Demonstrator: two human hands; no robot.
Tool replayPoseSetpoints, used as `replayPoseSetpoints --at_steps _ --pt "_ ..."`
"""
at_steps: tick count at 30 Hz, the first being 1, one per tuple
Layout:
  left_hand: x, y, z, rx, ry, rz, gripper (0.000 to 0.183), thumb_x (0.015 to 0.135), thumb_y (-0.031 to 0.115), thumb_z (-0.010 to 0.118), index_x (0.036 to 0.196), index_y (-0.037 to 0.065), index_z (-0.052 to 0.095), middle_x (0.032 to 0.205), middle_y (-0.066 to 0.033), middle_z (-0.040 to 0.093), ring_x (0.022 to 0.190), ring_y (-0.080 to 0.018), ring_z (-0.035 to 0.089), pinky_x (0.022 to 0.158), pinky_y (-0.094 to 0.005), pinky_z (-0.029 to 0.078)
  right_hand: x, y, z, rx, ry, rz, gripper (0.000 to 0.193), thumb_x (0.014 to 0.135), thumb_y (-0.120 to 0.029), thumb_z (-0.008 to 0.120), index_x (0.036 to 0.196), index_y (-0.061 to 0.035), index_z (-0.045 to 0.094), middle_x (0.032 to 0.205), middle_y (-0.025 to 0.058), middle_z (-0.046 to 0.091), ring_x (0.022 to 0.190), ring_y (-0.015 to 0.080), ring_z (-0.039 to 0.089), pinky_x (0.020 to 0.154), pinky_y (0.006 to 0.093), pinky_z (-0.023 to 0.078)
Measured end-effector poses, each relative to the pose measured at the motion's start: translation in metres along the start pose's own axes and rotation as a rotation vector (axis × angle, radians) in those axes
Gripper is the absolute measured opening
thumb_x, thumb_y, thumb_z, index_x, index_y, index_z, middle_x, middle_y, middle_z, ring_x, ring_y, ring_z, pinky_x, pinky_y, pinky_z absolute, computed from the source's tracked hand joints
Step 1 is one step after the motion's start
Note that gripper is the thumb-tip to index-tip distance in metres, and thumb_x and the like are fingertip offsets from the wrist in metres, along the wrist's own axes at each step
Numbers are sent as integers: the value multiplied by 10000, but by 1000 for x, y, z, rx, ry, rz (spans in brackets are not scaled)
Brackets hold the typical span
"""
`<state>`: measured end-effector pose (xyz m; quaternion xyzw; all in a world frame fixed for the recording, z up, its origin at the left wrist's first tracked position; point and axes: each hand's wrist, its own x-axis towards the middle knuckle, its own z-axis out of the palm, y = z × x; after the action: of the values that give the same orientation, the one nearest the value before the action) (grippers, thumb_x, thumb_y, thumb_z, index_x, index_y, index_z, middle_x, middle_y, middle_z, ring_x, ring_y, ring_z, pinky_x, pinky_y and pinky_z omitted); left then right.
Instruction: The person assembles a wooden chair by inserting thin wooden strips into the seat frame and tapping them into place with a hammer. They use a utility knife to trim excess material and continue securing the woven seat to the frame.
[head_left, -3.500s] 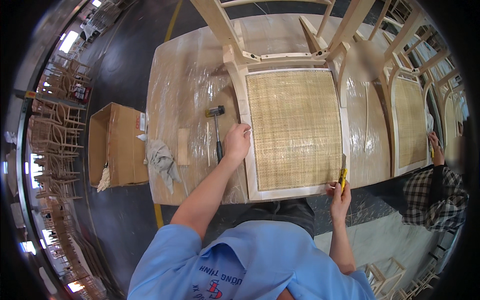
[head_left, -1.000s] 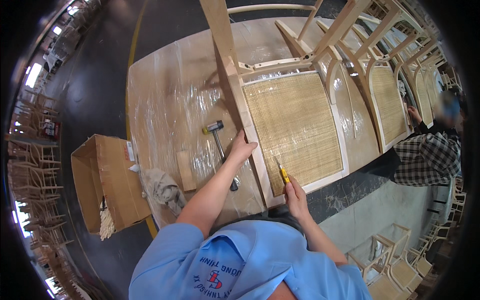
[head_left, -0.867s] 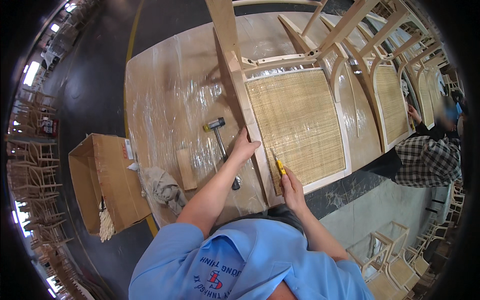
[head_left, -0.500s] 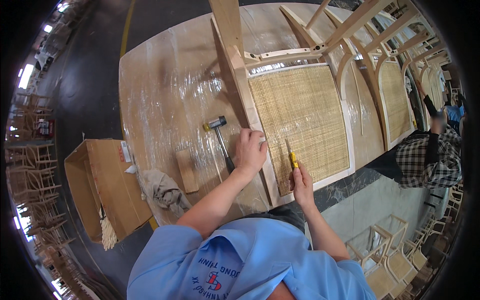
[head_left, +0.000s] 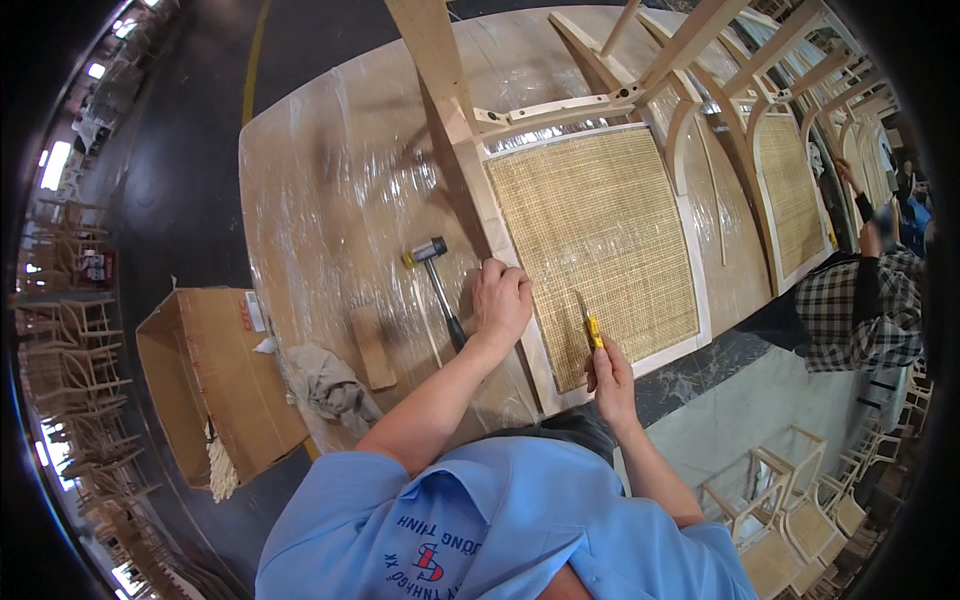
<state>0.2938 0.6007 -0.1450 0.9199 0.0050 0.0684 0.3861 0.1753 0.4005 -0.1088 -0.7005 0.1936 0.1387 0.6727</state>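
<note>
A woven cane panel point(head_left: 600, 220) fills a pale wooden chair frame point(head_left: 487, 205), which lies on the table with its legs standing up. My left hand point(head_left: 503, 303) grips the frame's left side with curled fingers; the fingertips are partly hidden. In my right hand point(head_left: 614, 385) is a yellow utility knife point(head_left: 594, 332), its blade pointing away from me over the lower part of the cane. Left of my left hand lies a mallet point(head_left: 436, 280) with a black and yellow head. Beside it is a small wood block point(head_left: 373, 348).
Plastic film covers the table point(head_left: 330, 200). A grey rag point(head_left: 330, 385) lies at its left edge, by an open cardboard box point(head_left: 235, 385). Another caned chair frame point(head_left: 790, 200) lies to the right, near a person in a plaid shirt point(head_left: 860, 310). Chairs point(head_left: 800, 520) stand lower right.
The knife and my right hand have shifted slightly right and nearer to me over the cane. My left hand keeps its place on the frame. The view has tilted a little.
</note>
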Motion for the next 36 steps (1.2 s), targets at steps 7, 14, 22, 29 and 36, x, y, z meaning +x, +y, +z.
replayPoseSetpoints --at_steps 7,14,22,29,36 --pt "0 5 -13 60 -23 78 73 827 108 715 838 50 673 967 -140 567 892 -350 599 800 -445 497 -11 5 -23 20 82 -45 421 1085 -242 488 1439 -13 502 834 -15 563 644 43 473 562 195 404" --pt "-125 -24 -143 109 -403 -115 154 836 172 723 914 60 652 975 -162 577 923 -367 613 794 -435 515 -101 42 -132 -79 471 -13 398 1085 -276 483 1403 -42 529 794 -14 548 593 43 480 494 208 408" --pt "-219 -51 -235 580 -712 -366 252 848 137 673 1085 53 693 1138 -175 597 1032 -394 632 865 -468 525 -158 84 -189 -46 654 221 428 1088 -328 466 1405 -48 532 791 -7 544 579 49 485 478 222 413" --pt "-168 2 -107 3 -534 -289 327 908 128 616 1223 50 658 1173 -201 656 1101 -375 637 881 -440 527 -121 66 -163 -143 325 35 432 1075 -252 510 1453 -43 498 849 -14 552 633 42 474 543 205 410" --pt "-188 38 -9 166 -356 -233 428 884 177 694 1273 52 568 1285 -234 591 1097 -405 637 870 -496 545 -110 46 -163 -144 134 -21 446 1021 -148 597 1441 -29 503 910 -27 577 672 35 465 575 199 395"
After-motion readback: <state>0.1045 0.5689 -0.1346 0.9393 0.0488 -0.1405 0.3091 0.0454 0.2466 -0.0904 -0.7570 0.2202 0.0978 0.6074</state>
